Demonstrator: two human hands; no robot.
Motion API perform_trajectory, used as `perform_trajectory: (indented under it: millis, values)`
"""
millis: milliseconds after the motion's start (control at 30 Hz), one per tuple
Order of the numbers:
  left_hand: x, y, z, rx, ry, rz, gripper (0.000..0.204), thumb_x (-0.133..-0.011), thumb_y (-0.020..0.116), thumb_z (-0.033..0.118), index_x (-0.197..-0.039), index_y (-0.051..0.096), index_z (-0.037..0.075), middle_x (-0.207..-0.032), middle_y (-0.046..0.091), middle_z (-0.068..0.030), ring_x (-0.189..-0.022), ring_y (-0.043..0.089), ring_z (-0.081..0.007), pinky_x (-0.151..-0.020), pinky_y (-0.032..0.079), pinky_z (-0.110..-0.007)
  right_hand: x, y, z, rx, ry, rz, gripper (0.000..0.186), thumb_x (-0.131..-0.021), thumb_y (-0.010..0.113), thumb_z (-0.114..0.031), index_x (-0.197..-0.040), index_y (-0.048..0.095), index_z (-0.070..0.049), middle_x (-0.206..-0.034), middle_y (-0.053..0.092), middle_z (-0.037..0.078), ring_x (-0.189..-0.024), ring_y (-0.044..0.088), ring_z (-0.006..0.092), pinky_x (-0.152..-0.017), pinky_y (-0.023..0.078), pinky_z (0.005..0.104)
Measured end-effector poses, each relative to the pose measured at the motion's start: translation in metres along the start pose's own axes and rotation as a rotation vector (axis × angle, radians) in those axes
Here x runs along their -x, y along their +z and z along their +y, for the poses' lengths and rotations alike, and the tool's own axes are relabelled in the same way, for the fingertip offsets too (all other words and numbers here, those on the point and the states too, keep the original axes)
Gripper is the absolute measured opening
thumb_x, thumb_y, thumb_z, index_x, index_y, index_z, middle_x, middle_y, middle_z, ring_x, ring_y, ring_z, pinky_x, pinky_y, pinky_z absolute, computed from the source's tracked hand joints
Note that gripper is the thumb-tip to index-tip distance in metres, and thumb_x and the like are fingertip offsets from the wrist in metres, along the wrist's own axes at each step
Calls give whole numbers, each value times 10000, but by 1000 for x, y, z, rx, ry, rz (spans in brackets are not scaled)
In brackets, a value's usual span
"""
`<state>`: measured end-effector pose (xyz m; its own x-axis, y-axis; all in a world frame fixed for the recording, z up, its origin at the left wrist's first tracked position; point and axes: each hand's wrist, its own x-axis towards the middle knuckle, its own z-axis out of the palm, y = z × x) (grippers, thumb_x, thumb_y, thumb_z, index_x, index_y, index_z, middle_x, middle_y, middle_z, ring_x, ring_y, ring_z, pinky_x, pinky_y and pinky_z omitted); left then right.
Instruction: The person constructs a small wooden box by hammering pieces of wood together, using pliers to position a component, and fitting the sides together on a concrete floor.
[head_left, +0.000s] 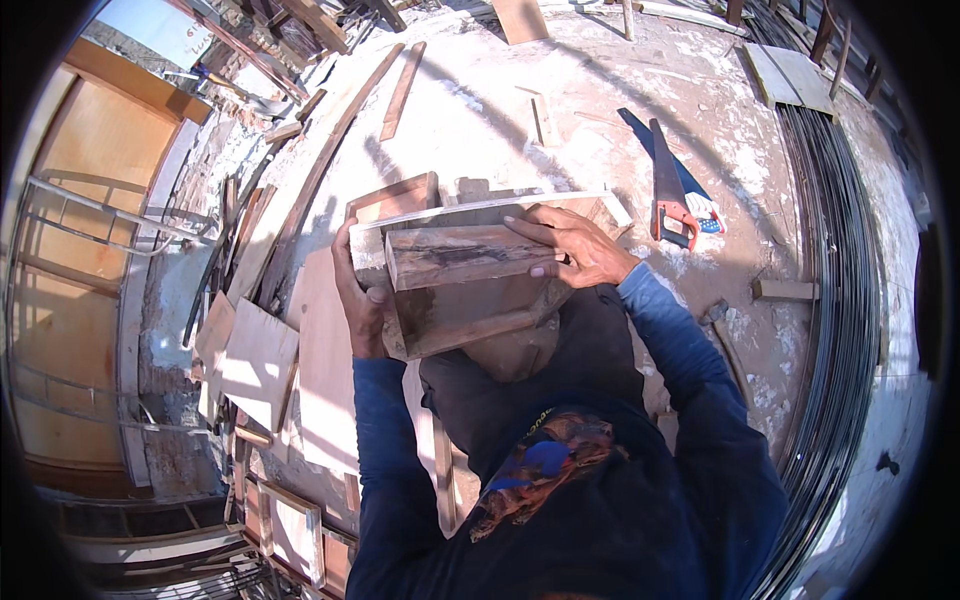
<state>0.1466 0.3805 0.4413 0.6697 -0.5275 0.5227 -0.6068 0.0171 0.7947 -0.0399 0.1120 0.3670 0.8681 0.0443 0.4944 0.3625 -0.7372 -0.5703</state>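
Note:
A shallow wooden frame (465, 338), with boards for sides and a pale upper edge, is held tilted above my lap. My left hand (362, 305) grips its left side, thumb in front and fingers up along the edge. A short, dark-stained wooden board (460, 257) lies lengthwise across the frame's upper part. My right hand (582, 248) clasps the right end of this board, with fingers over its face and top. Whether the right palm also bears on the frame cannot be told. Just beyond it, part of another wooden frame (395, 198) shows.
Two handsaws (672, 190) lie overlapping on the dusty ground to the right, with a hammer (716, 312) nearer me. A bundle of long metal rods (840, 270) runs along the right. Plywood pieces (258, 360) and long timber strips (325, 165) lie left, by a wooden panel (85, 240).

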Motion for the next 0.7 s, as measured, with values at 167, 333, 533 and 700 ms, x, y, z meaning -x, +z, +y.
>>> perform_trajectory:
  millis: [167, 333, 533, 700]
  values:
    - [1, 6, -5, -25, 11, -3, 1340, -549, 669, 890, -1432, 337, -61, -1345, 458, -164, -1255, 476, -260, -1052, 392, -396, 13, 10, -14, 270, 45, 83, 852, -745, 772, -364, -1486, 393, -183, -1164, 528, 157, -1039, 572, 350, -905, 478, 439]
    - [5, 6, -2, -73, 9, -34, 1236, -607, 706, 820, -1426, 373, -43, -1362, 459, -153, -1275, 465, -253, -1055, 392, -407, 16, 30, -3, 347, 45, -11, 880, -645, 803, -315, -1431, 430, -189, -1077, 513, 118, -966, 583, 314, -822, 510, 420]
    - [2, -2, -18, -73, 51, -2, 1075, -757, 614, 764, -1413, 389, -57, -1277, 503, -139, -1175, 508, -234, -1004, 404, -385, 21, 28, -4, 332, -2, 79, 896, -568, 788, -204, -1405, 472, -160, -1089, 531, 131, -962, 587, 319, -813, 521, 418]
    - [2, -3, -7, -43, -3, -22, 1137, -665, 692, 761, -1407, 395, -47, -1329, 461, -160, -1269, 459, -271, -1068, 354, -396, 8, 19, -12, 305, 59, 175, 886, -516, 793, -120, -1355, 514, -181, -1099, 535, 101, -969, 606, 308, -778, 535, 400]
